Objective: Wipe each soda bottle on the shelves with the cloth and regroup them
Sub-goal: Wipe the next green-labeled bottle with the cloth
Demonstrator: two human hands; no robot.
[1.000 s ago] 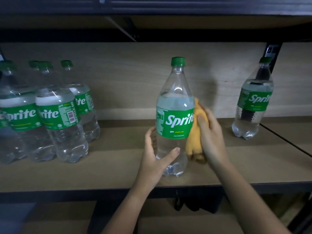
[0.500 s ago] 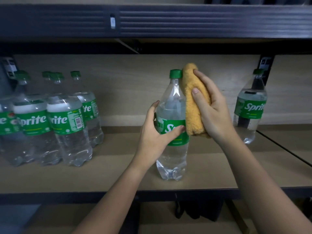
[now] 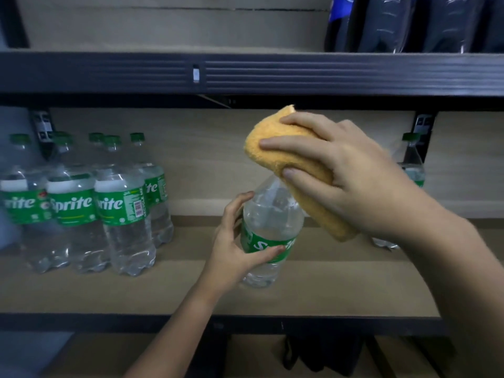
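Risen onto the cap, cloth clamped in right fingers; left fingers grip bottle.

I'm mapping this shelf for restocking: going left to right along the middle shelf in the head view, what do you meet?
Cluster of Sprite bottles → left hand → held bottle → lone bottle at the far right.

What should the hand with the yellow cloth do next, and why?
Probably rub the cloth round the bottle top. The right hand holds it over the cap, and the left hand grips the label to steady it.
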